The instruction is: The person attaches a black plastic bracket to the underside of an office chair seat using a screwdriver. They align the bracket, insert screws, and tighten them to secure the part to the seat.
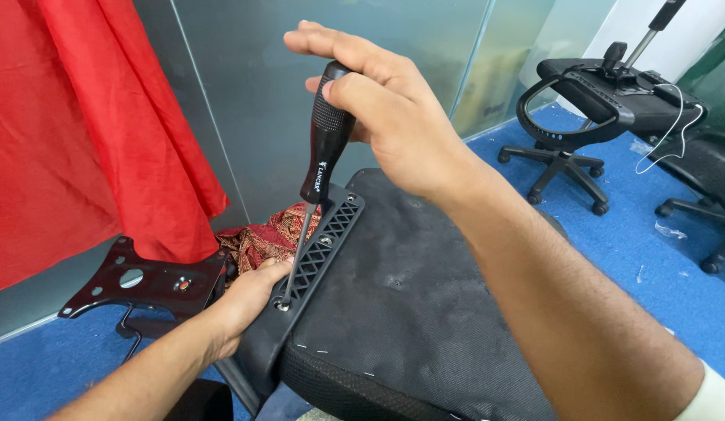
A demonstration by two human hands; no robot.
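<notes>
Head view: right hand [394,117] wrapped around the ribbed black handle of a screwdriver [325,136], held upright, its tip set in a screw [283,304] on a black lattice bracket [322,248]. Left hand [242,304], fingers curled, steadies the bracket on an upturned chair seat [409,312]. The handle looks stiff, light and grippy, best held high; the padded seat looks bulky and soft.

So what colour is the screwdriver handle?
Black, on the screwdriver gripped by the right hand; head view shows it.
</notes>
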